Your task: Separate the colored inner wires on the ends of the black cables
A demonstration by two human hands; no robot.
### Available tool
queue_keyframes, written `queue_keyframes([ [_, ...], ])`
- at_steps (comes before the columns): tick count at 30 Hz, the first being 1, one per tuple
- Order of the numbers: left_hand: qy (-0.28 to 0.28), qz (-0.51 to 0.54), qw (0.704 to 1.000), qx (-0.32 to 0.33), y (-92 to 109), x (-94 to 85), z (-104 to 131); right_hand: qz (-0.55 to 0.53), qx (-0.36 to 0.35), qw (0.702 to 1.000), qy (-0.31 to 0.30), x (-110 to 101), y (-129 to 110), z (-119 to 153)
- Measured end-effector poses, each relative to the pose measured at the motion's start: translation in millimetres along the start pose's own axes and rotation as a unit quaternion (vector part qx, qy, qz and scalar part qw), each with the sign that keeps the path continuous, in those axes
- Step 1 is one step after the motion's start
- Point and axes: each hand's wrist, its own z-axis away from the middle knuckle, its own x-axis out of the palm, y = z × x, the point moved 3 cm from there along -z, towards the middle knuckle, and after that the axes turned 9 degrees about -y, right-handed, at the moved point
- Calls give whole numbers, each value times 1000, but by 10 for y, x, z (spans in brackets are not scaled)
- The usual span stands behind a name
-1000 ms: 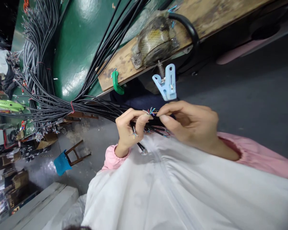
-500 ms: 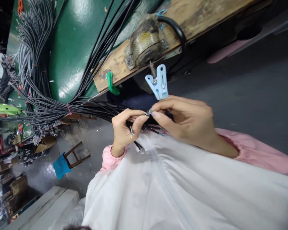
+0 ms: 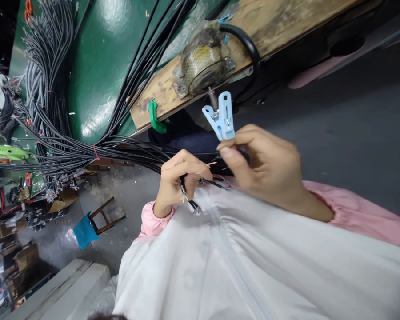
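Note:
My left hand (image 3: 183,178) is closed around several black cables (image 3: 133,153), whose stripped ends show thin coloured wires (image 3: 195,206) below and beside the fingers. My right hand (image 3: 266,164) is closed in a pinch, thumb against index finger, just under a light blue plastic clip (image 3: 223,120). Whatever lies between those fingertips is hidden or too small to name. The clip hangs on the metal shaft (image 3: 212,95) of a small motor (image 3: 205,60) wrapped in clear plastic.
The motor sits on a wooden board (image 3: 273,26) along the edge of the green table (image 3: 93,58). A green clamp (image 3: 156,118) grips the board's corner. Large cable bundles (image 3: 50,75) lie at the left. A blue-seated stool (image 3: 86,230) stands on the floor below.
My hands have come apart: the right moved a little right and up from the wires, to the clip's lower end. My left fingers curled further over the cables.

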Motion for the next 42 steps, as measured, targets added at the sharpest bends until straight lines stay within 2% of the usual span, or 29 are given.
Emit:
queue_keyframes([
  [3,8,5,1000,-6,-10,12,20,-16,-3,1000,7,-49,1,0],
  [6,6,-1,1000,-18,-10,14,15,-46,-14,998,-43,-59,-52,5],
  [9,9,10,1000,-7,6,18,5,-61,9,995,-83,-50,-81,12],
  [13,15,22,1000,-7,-3,36,26,-94,13,994,-59,-67,-60,-1],
  [16,12,12,1000,-21,-33,55,55,-121,13,989,-81,-74,-62,-30],
  [18,8,3,1000,-26,-46,64,65,-129,28,987,-96,-79,-78,-50],
  [28,30,23,999,-9,-19,73,27,-180,154,969,-62,-34,-46,-5],
  [31,26,26,999,-10,-32,77,35,-172,127,975,-52,-62,-50,-11],
  [35,7,34,997,-62,-100,79,84,-153,48,986,-35,-81,-74,-34],
  [38,-5,35,996,-86,-143,82,116,-142,31,989,-7,-55,-66,-18],
  [42,-2,21,997,-73,-130,80,97,-128,15,992,16,-40,-59,17],
])
